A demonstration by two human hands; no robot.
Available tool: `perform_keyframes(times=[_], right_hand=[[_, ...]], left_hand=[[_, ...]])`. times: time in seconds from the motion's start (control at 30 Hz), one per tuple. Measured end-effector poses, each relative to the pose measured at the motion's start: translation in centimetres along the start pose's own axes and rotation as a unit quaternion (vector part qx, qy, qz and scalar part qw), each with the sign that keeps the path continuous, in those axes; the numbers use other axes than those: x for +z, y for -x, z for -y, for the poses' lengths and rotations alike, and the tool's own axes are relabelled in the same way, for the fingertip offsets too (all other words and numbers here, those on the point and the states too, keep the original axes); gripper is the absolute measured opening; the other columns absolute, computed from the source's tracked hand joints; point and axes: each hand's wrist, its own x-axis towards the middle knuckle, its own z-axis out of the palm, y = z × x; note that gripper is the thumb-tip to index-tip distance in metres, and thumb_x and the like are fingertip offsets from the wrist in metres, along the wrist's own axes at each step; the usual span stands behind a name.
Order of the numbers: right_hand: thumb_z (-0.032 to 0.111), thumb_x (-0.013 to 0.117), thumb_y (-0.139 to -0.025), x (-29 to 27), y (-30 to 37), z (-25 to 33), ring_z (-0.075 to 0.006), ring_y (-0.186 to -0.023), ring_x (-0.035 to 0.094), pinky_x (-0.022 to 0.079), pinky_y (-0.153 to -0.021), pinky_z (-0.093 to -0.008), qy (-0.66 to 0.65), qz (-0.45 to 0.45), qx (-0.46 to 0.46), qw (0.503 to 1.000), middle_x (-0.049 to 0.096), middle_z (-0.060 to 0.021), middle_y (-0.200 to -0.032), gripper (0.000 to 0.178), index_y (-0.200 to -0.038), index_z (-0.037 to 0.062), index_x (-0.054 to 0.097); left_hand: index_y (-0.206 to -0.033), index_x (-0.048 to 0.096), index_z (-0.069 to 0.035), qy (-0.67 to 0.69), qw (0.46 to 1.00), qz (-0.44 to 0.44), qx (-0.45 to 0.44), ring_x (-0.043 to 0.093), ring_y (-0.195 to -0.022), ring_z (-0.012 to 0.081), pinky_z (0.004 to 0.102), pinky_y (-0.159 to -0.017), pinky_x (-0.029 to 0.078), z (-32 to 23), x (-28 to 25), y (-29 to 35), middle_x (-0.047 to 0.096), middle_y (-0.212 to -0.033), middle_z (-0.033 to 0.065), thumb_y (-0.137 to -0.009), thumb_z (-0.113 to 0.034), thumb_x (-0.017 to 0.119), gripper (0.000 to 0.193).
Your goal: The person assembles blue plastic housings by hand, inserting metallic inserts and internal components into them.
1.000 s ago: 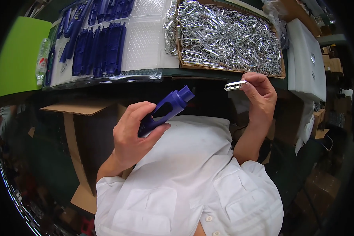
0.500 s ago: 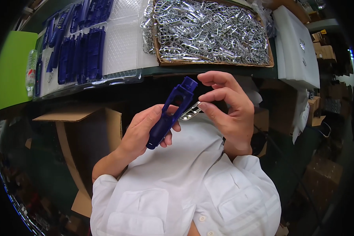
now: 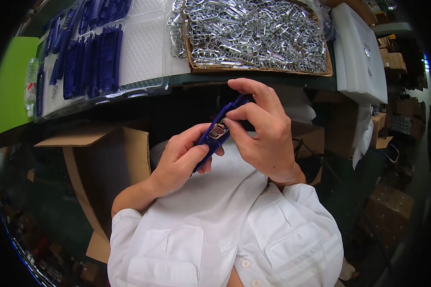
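Observation:
A dark blue plastic housing (image 3: 215, 144) is gripped in my left hand (image 3: 178, 157), with the thumb along its near side and the fingertips showing beneath. It lies tilted, its upper end toward my right hand (image 3: 268, 136). The thumb and index finger of my right hand pinch the end of a thin, shiny metal frame (image 3: 219, 129) with cut-out openings. This frame lies against the housing, over its hollow face; whether it is seated inside cannot be made out. The housing's far end is partly hidden by my right fingers.
A cardboard box (image 3: 330, 71) heaped with shiny metal parts (image 3: 258, 33) stands on the bench. Left of it, a clear plastic tray (image 3: 143, 91) holds several blue housings (image 3: 93, 62). White foam sheets (image 3: 359, 57) are at right; an open carton (image 3: 79, 177) stands low at left.
My left hand has turned the housing so that it shows more edge-on. My right hand has moved slightly left, bringing the metal frame from beside the housing onto it.

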Motion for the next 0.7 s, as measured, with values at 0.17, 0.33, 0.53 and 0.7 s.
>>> perform_keyframes(times=[0.17, 0.33, 0.53, 0.7], right_hand=[[-0.004, 0.077, -0.076, 0.4, 0.0, -0.2, -0.0355, -0.109, 0.068, 0.058, -0.083, -0.0431, 0.012, 0.017, -0.014, 1.000, 0.068, -0.0153, -0.127, 0.014, -0.083, 0.0010, 0.065], [-0.005, 0.077, -0.075, 0.8, 0.1, -1.1, -0.0357, -0.108, 0.068, 0.058, -0.079, -0.0422, 0.008, 0.035, -0.036, 0.999, 0.068, -0.0155, -0.126, 0.018, -0.087, 0.0007, 0.064], [-0.004, 0.079, -0.077, 1.6, 0.7, 0.0, -0.0347, -0.116, 0.068, 0.060, -0.085, -0.0398, -0.019, -0.032, 0.000, 0.999, 0.062, -0.0201, -0.136, 0.025, -0.098, 0.0020, 0.066], [-0.008, 0.077, -0.081, 0.9, 1.3, 0.0, -0.0236, -0.117, 0.070, 0.057, -0.095, -0.0330, -0.124, -0.069, 0.149, 0.979, 0.064, -0.0138, -0.140, 0.038, -0.117, 0.0024, 0.067]], left_hand=[[-0.141, 0.058, 0.002, -0.045, 0.999, -0.015, 0.024, 0.059, -0.068, 0.0064, 0.0239, -0.061, 0.050, 0.1, 0.0, -0.1, 0.071, -0.098, 0.0067, -0.100, 0.000, 0.045, 0.043], [-0.140, 0.058, 0.002, -0.077, 0.996, -0.026, 0.040, 0.058, -0.065, 0.0060, 0.0235, -0.059, 0.049, 0.2, 0.3, -0.4, 0.070, -0.094, 0.0055, -0.101, 0.001, 0.043, 0.043], [-0.138, 0.060, 0.003, -0.121, 0.986, -0.033, 0.107, 0.059, -0.064, 0.0058, 0.0235, -0.058, 0.050, 0.7, 0.0, -0.7, 0.070, -0.089, 0.0046, -0.102, 0.000, 0.045, 0.040], [-0.135, 0.061, 0.004, -0.149, 0.974, -0.019, 0.170, 0.063, -0.066, 0.0074, 0.0240, -0.061, 0.053, 0.9, 0.3, -0.6, 0.070, -0.088, 0.0057, -0.104, -0.003, 0.050, 0.035]])
